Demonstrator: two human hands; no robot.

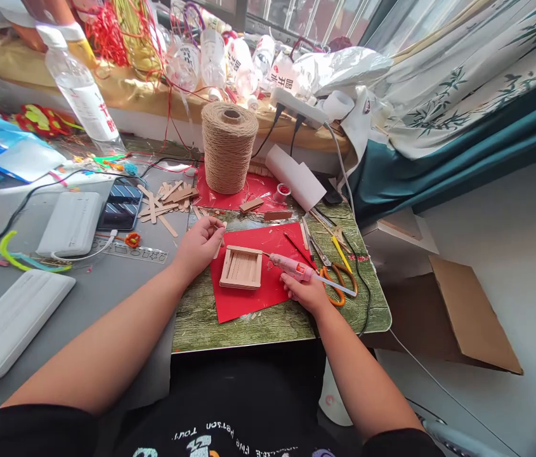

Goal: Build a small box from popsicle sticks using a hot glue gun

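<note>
A small open box made of wooden craft sticks (241, 268) rests on a red sheet (234, 308) in front of me. My right hand (306, 291) is closed round a pink hot glue gun (291, 266), and a pale glue stick juts from its back end. The gun's nozzle points left, close to the box's upper right corner. To the left of the box, my left hand (202, 244) pinches a craft stick (220, 244) between thumb and fingers, apart from the box. Part of that stick is hidden by the fingers.
A twine spool (229, 149) stands behind the sheet. Loose craft sticks (167, 202) lie at the left by a phone (122, 203) and a white power bank (70, 222). Orange-handled scissors (337, 279) and a yellow pen (341, 254) lie right of the glue gun. Cables cross the table.
</note>
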